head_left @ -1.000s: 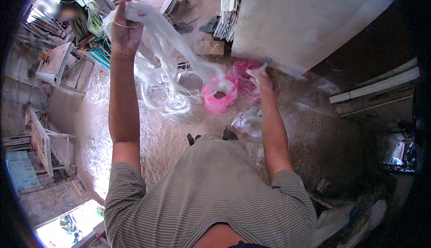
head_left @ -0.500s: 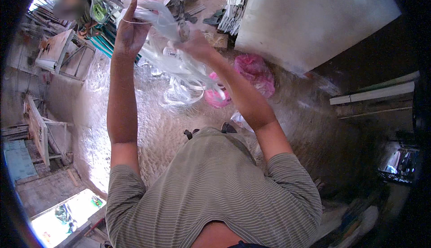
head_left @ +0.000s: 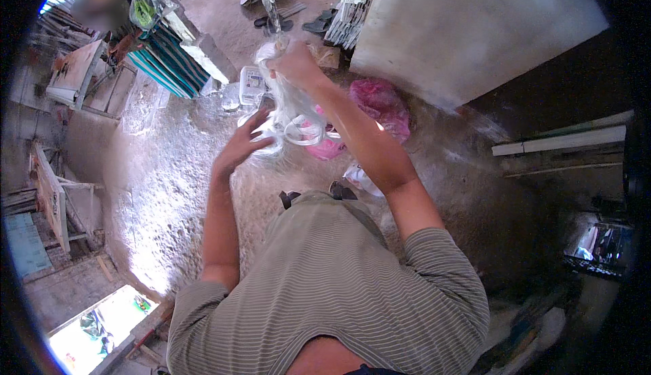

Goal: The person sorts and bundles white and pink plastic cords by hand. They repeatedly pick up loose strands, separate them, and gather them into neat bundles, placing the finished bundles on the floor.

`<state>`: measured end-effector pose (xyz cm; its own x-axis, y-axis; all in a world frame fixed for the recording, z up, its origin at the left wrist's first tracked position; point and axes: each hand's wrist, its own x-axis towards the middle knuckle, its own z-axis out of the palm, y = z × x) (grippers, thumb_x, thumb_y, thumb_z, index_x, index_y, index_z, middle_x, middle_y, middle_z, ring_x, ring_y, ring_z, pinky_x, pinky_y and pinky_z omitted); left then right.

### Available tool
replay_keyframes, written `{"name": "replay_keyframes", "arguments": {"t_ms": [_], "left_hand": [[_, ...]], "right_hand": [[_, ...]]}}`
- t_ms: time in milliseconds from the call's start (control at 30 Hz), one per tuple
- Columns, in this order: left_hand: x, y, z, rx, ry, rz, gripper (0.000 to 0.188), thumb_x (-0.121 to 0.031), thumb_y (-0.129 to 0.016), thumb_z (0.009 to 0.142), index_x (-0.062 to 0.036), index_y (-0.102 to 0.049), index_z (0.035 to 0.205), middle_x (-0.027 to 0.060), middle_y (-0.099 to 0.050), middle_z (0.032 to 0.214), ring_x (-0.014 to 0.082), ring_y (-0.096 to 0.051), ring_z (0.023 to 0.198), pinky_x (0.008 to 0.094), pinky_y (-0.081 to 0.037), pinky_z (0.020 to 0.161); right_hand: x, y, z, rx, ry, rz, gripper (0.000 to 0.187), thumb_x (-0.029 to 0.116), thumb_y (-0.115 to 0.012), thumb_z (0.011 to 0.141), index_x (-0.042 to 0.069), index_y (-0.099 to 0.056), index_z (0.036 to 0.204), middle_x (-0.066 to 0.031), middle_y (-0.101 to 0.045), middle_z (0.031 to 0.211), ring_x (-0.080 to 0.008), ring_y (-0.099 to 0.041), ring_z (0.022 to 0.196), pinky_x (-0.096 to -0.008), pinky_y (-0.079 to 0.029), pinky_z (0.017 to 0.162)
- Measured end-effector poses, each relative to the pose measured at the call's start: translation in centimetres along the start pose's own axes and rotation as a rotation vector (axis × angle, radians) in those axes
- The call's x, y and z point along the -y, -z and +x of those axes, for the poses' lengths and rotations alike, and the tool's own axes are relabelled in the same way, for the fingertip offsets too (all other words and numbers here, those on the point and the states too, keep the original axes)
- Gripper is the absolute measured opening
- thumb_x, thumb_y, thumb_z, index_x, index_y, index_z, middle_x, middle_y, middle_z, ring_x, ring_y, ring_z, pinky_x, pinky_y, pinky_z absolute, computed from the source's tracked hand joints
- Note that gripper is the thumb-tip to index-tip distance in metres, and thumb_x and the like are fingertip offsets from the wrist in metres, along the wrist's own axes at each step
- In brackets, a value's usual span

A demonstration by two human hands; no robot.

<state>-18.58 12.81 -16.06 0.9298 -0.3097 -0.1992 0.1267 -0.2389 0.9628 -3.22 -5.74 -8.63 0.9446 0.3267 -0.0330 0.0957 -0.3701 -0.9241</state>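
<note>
A rough concrete floor (head_left: 169, 192) spreads under you, with a pale slab (head_left: 468, 29) leaning at the upper right and stacked teal boards (head_left: 166, 63) at the upper left.

Your right hand (head_left: 295, 66) is raised and closed in a fist around the gathered top of a clear plastic bundle (head_left: 288, 114), which hangs from it in loops and folds. Your left hand (head_left: 244, 146) sits lower with fingers spread, palm against the side of the hanging loops, cupping rather than pinching. The bundle hangs above the floor, in front of your chest, between the two hands.

The film looks thin and slippery, so the main risk I see is it sliding through the fist: the grip is on a bunched neck, and if it loosens the whole lot could drop onto the dusty floor. The open left hand gives little hold, so a loop could slip off your fingers and swing free. The dangling loops also hang near a pink bag (head_left: 380, 104) and a small clear box (head_left: 251, 83) on the ground, so they could snag or drag those. Pulling the two hands hard apart could stretch or tear the film. Sandals (head_left: 315, 195) peek out below your shirt, close to a scrap of plastic (head_left: 359, 178) that could slide underfoot.
</note>
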Motion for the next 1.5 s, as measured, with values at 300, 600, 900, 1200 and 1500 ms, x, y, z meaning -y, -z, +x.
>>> {"name": "replay_keyframes", "arguments": {"t_ms": [300,600,900,1200,1500], "left_hand": [[0.7,-5.4,11.0,-0.337,-0.281,-0.057,0.046,-0.034,-0.068,0.091,-0.0002,-0.058,0.119,0.0082,-0.065,0.088,0.0205,-0.064,0.078,0.0344,-0.051,0.071],[-4.3,-0.5,8.3,-0.427,-0.142,-0.453,0.041,-0.036,-0.050,0.101,0.0007,-0.068,0.107,-0.0067,-0.031,0.057,0.0068,-0.035,0.052,0.0240,-0.030,0.049],[-6.9,3.0,3.0,-0.514,-0.217,-0.718,0.042,-0.037,-0.045,0.103,-0.0002,-0.061,0.117,-0.0065,-0.023,0.054,0.0089,-0.026,0.049,0.0279,-0.039,0.063],[-11.6,4.7,-0.7,-0.524,-0.415,-0.736,0.043,-0.039,-0.044,0.103,-0.0028,-0.065,0.112,-0.0070,-0.019,0.050,0.0066,-0.023,0.045,0.0245,-0.032,0.049],[-11.6,5.6,-4.1,-0.594,-0.509,-0.753,0.043,-0.040,-0.043,0.104,-0.0019,-0.064,0.108,-0.0065,-0.020,0.048,0.0061,-0.023,0.043,0.0238,-0.030,0.045]], "right_hand": [[4.9,-0.6,-1.1,-0.136,0.239,0.113,0.030,0.026,-0.072,0.073,-0.003,-0.068,0.078,-0.0184,-0.068,0.070,-0.0321,-0.068,0.068,-0.0442,-0.052,0.067],[-4.6,7.0,-5.2,-0.150,0.014,-0.086,0.060,0.051,-0.056,0.090,-0.003,-0.059,0.115,-0.0257,-0.065,0.106,-0.0388,-0.063,0.099,-0.0464,-0.046,0.089],[-23.5,0.7,-15.7,0.411,-0.300,-0.361,0.048,0.035,-0.056,0.083,-0.002,-0.063,0.113,-0.0287,-0.067,0.103,-0.0440,-0.067,0.092,-0.0532,-0.052,0.081],[-24.1,-9.2,-14.1,0.062,-0.243,-0.414,0.052,0.027,-0.054,0.089,-0.013,-0.044,0.120,-0.0297,-0.067,0.090,-0.0447,-0.067,0.083,-0.0535,-0.053,0.069],[-23.9,-9.3,-9.0,-0.190,-0.331,-0.132,0.057,0.034,-0.059,0.091,0.000,-0.035,0.130,-0.0313,-0.058,0.117,-0.0473,-0.059,0.105,-0.0522,-0.047,0.088]]}}
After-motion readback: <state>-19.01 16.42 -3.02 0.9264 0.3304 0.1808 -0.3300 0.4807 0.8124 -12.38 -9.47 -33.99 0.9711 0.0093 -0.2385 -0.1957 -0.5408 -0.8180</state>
